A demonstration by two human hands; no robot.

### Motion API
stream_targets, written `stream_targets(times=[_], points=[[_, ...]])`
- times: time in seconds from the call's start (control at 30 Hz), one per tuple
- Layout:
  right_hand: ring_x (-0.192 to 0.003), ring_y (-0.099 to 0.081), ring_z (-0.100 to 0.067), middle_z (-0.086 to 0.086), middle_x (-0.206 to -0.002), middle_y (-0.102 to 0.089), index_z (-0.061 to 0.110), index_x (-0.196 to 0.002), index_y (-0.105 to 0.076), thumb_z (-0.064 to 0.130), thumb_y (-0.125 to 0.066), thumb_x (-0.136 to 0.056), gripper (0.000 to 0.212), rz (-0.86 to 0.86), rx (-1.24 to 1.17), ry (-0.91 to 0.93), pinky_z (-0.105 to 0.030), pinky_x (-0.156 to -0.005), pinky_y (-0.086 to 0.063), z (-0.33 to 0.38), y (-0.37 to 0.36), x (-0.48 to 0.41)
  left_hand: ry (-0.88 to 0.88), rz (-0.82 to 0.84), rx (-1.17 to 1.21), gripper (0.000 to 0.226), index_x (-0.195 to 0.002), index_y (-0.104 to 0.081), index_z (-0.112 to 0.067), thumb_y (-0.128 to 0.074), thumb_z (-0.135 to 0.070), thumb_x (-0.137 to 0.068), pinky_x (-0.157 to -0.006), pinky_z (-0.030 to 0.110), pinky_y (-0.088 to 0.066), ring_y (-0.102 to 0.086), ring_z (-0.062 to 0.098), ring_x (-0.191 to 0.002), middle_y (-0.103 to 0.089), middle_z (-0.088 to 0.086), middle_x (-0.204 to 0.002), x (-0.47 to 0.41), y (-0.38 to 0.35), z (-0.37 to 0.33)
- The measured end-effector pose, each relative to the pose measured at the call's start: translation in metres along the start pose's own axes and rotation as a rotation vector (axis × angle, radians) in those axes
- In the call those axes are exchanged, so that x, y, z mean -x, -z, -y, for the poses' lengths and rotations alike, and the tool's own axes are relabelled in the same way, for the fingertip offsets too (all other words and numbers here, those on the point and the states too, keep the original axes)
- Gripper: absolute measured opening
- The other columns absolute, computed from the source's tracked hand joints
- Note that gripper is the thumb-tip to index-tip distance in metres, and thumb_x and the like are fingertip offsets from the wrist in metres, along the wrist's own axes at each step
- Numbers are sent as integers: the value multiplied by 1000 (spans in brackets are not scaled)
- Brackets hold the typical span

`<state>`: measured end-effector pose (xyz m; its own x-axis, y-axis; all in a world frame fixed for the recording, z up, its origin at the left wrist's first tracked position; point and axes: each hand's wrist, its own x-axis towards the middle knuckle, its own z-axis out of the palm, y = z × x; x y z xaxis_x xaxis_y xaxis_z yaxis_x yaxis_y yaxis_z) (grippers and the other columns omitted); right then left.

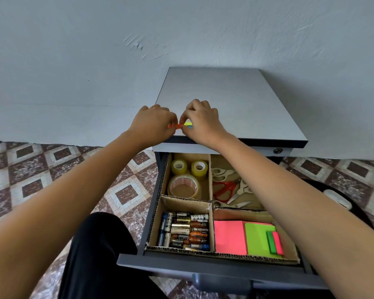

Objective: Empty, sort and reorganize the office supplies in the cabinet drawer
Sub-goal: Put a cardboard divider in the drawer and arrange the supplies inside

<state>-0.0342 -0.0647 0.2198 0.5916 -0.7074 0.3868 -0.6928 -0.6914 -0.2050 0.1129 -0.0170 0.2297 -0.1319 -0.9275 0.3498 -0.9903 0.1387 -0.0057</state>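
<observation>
Your left hand [154, 124] pinches the orange tab [173, 126] and your right hand [203, 120] pinches the other colour tabs [188, 124] at the front edge of the cabinet top [235, 100], so pull gently and keep them flat.

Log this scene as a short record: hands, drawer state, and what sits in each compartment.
hands: left hand and right hand both pinch small coloured strips over cabinet top
drawer: open, cardboard-divided
back left: three tape rolls
back right: scissors
front left: batteries
front right: pink and green sticky notes
</observation>
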Motion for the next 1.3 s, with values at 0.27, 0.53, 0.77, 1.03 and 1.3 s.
stream_targets(times=[0.27, 0.53, 0.77, 1.03, 1.3], points=[[-120, -45, -22, -7, -126, -54, 12, -130, -55, 26, -52, -95, 37, -70, -208, -53, -40, -98, -40, -17, 20, 61, 261, -41, 511, 24, -94, -68, -14, -58, -36, -90, -65, 18, -45, -58, 10, -76, -64, -3, -82, 31, 2, -43], [-125, -44, -18, -5, -131, -53, 11, -132, -53, 22, -53, -95, 39, -35, -261, -279, -27, -104, -32, -56, 5, 161, 395, 133, 943, 4, -84, -70, -20, -66, -20, -85, -66, 20, -48, -60, 4, -67, -67, -7, -73, 71, -22, -103], [-127, -42, -24, -9, -132, -51, 7, -130, -55, 20, -55, -94, 38, 12, -160, -447, -25, -104, -26, -89, -17, 225, 452, 336, 1071, 9, -75, -68, -21, -66, -18, -84, -61, 24, -47, -55, 0, -54, -62, -8, -60, 96, -62, -155], [-137, -34, -26, -12, -147, -38, 5, -139, -44, 18, -48, -97, 44, 4, -177, -618, -37, -112, -29, -107, -28, 250, 469, 555, 1080, 25, -62, -62, -24, -64, -13, -84, -55, 19, -44, -58, 5, -53, -61, -5, -55, 107, -100, -200], [-137, -34, -19, -6, -148, -37, 5, -139, -43, 17, -45, -98, 43, -29, -213, -680, -29, -109, -28, -110, -31, 251, 529, 776, 926, 22, -61, -65, -17, -63, -14, -83, -62, 17, -52, -56, 7, -48, -54, -8, -36, 93, -126, -220]])
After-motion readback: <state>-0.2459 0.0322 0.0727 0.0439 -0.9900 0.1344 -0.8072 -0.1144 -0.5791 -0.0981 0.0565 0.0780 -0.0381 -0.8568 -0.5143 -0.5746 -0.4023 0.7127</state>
